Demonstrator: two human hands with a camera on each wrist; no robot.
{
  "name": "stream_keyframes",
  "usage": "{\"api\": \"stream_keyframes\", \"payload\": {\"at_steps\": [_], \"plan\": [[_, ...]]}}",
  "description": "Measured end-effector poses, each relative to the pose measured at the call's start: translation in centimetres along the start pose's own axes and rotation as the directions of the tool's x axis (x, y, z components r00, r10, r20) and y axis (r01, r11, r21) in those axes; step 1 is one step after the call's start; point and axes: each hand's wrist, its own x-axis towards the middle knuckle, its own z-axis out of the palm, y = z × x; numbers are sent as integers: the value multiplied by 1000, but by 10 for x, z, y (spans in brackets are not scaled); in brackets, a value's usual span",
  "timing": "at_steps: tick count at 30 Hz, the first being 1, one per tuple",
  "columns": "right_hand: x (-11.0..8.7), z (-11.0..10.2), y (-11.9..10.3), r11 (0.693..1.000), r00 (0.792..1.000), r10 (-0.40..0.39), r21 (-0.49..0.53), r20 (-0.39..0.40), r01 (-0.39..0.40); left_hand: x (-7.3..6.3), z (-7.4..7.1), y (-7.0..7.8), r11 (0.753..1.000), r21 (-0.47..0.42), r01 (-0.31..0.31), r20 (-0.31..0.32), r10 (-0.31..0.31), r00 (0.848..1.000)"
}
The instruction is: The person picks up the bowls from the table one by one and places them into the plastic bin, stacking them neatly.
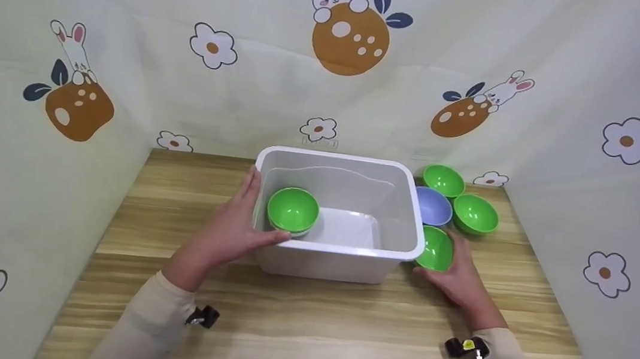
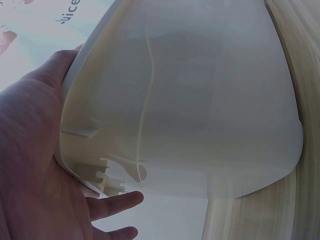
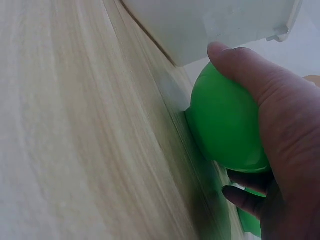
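Green bowl [image 1: 435,251], just beside the near right corner of the tub [image 1: 331,265], toward the right edge of the worktop [image 1: 308,335], is grasped by the right hand [image 1: 458,273]; the tub's near left corner is touched by the straight-fingered left hand [image 1: 227,226]. If lifted straight up, its edge could be caught under the tub's overhanging rim. Its left side is hidden by that rim, and whatever sits beneath the bowl inside the tub [image 1: 293,208] can barely be made out.

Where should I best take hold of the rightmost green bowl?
Probably pinch the rightmost green bowl by its right rim, coming from the right: it sits mouth up, with tabletop beyond that side, while the blue bowl crowds its left.
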Motion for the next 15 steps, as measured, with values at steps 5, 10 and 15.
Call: {"api": "stream_keyframes", "payload": {"at_steps": [5, 10, 15], "plan": [[-1, -4, -1, 1000, 1000, 4, 26, -3, -4, 1, 0, 0, 1000, 1, 6, 8, -6, 1000], [-4, -13, -7, 999, 1000, 5, 34, -2, -5, 1, 1, 0, 1000, 6, 15, 17, -15, 1000], [-4, -23, -15, 999, 1000, -12, 51, -3, 12, 1, 0, 1, 1000, 5, 9, 14, -9, 1000]]}}
